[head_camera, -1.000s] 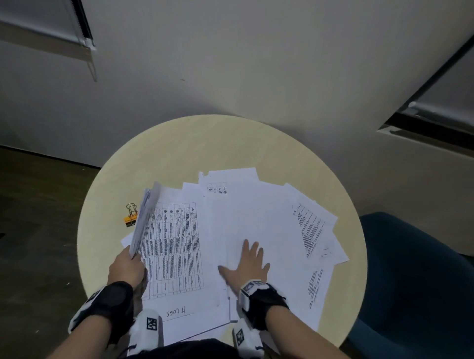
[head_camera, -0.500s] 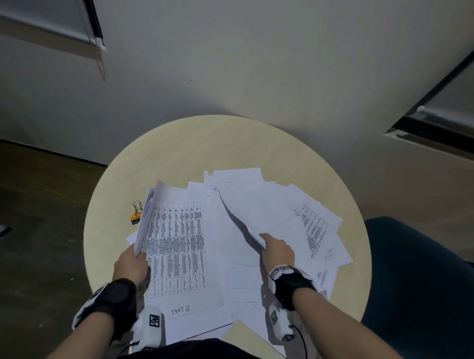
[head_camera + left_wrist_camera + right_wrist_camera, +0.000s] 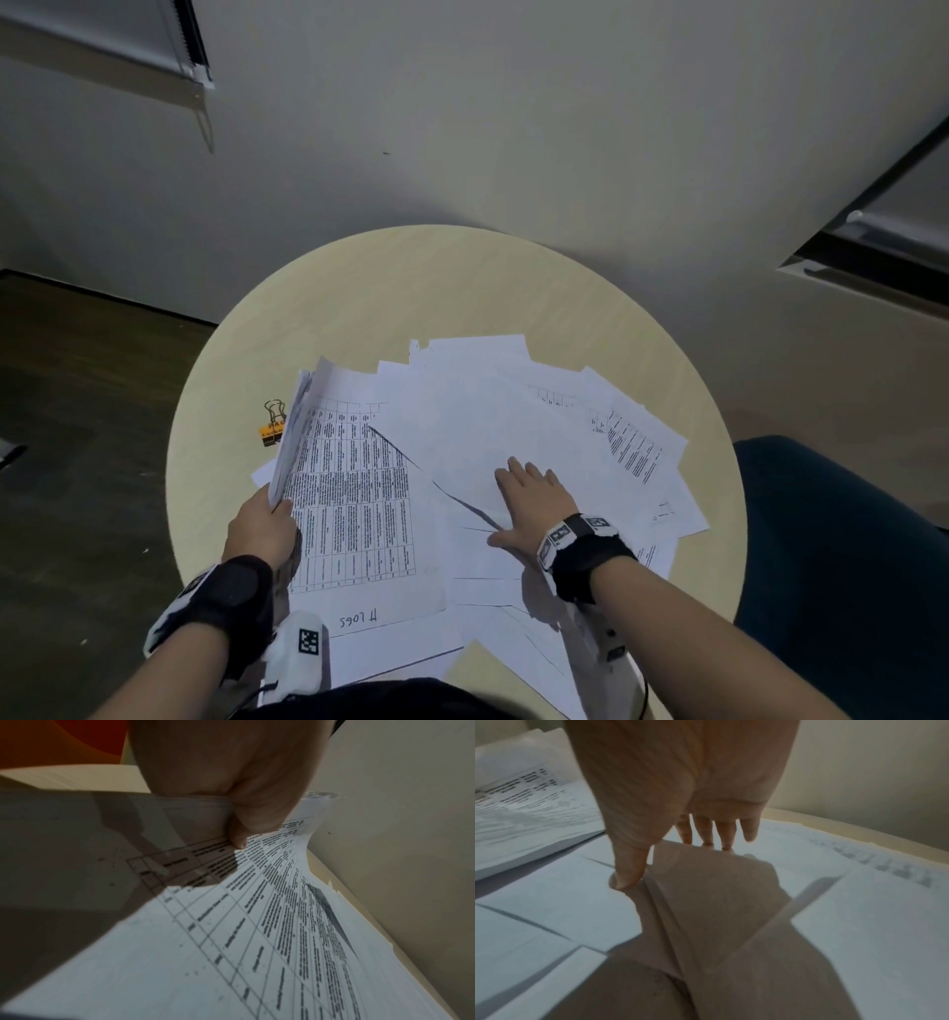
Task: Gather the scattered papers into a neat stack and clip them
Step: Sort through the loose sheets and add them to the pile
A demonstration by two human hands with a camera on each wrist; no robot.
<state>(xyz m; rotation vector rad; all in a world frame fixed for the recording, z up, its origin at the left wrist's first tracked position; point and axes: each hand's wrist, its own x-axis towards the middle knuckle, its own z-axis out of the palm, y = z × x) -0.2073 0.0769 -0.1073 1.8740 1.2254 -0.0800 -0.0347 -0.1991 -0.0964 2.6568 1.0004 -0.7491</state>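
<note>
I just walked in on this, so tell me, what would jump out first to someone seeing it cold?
The fan of white papers spread across the near half of the round table. The left hand grips a lifted bundle of sheets at the spread's left edge, while the right hand lies flat, fingers spread, on the loose sheets. An orange binder clip lies on the bare tabletop just left of the bundle.
</note>
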